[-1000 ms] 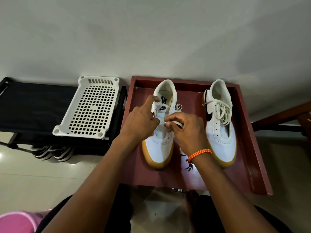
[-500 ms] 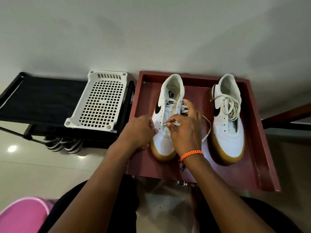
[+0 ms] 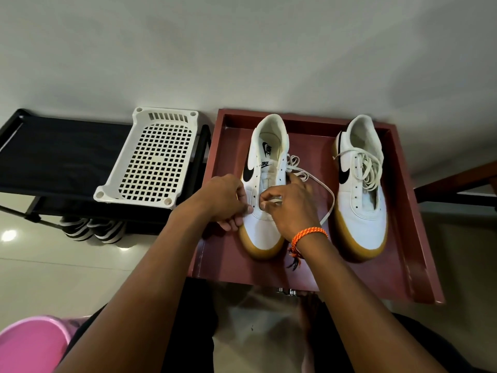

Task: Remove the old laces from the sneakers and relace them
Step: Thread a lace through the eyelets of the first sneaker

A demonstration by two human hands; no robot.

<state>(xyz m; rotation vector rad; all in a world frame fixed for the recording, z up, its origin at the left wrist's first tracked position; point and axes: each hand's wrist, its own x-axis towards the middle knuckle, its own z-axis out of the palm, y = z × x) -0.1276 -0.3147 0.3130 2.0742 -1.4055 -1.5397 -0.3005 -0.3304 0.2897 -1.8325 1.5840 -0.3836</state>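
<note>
Big red tray (image 3: 419, 238) holds both sneakers side by side. The right sneaker (image 3: 361, 211) has its lace bunched loose over the tongue and nobody's touching it. The left sneaker (image 3: 265, 224) is the one being worked on, and most of its eyelets look bare. I'd say this is the lace going through the lowest eyelets near the toe, though whether it's coming out or going in I honestly can't tell. Next move probably needs a steady pull while the shoe is kept from sliding. The left hand (image 3: 224, 201) has its fingers curled against the shoe's side, bracing it. The right hand (image 3: 289, 208) pinches the white lace (image 3: 326, 200) at the eyelet row, the rest looping out beside the shoe.
</note>
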